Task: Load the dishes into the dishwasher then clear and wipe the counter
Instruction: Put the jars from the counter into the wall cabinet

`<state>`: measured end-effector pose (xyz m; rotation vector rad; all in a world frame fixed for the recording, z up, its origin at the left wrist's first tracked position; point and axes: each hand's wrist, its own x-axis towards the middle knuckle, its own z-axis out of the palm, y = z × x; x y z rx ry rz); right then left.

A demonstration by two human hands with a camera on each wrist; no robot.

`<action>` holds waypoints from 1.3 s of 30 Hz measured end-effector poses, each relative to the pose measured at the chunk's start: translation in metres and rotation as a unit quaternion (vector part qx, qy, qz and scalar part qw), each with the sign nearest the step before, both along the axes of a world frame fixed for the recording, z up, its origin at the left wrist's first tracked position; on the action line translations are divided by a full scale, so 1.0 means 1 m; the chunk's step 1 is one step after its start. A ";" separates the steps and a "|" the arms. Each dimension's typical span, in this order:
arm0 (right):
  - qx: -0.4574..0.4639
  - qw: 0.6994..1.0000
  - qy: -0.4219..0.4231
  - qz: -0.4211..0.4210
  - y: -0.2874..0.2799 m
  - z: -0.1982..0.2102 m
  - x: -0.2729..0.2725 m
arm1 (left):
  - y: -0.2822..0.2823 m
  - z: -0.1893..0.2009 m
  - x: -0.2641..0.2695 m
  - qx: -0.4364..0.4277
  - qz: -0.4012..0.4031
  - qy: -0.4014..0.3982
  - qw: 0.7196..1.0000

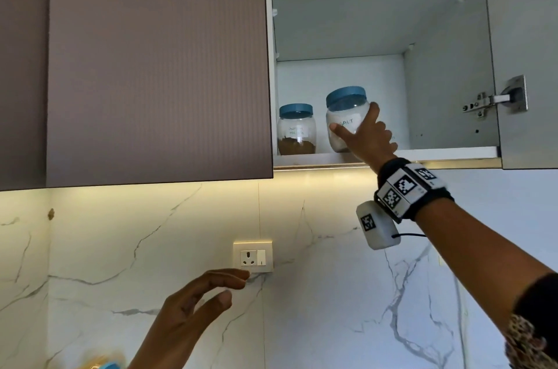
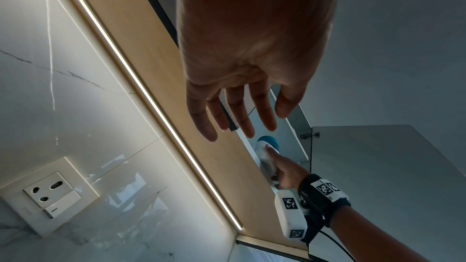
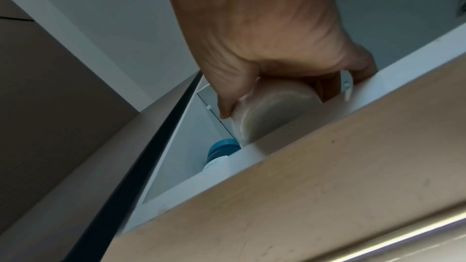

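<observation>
Up in the cupboard, my right hand grips the upright salt jar, just right of the brown jar; my left hand hangs relaxed, well below.

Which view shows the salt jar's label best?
The head view: the salt jar faces the camera, its handwritten label readable beside the right hand gripping it. The right wrist view shows only its base and the left wrist view a small distant sliver; neither shows the label.
</observation>
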<state>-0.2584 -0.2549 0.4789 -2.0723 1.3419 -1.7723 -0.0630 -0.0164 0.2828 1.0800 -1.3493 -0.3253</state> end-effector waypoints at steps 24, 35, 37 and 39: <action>0.112 0.981 0.008 0.158 -0.045 0.030 0.010 | -0.012 -0.033 0.011 0.057 0.032 -0.029 0.997; -0.185 0.978 -0.072 0.070 0.009 -0.003 0.003 | -0.013 -0.034 -0.008 0.080 0.047 -0.021 0.996; -0.208 0.954 -0.113 0.187 0.031 -0.028 0.009 | -0.011 -0.041 -0.007 0.092 0.072 -0.009 0.993; -0.118 0.935 -0.111 0.316 0.047 -0.049 0.018 | -0.010 -0.050 -0.003 0.097 0.110 -0.019 0.989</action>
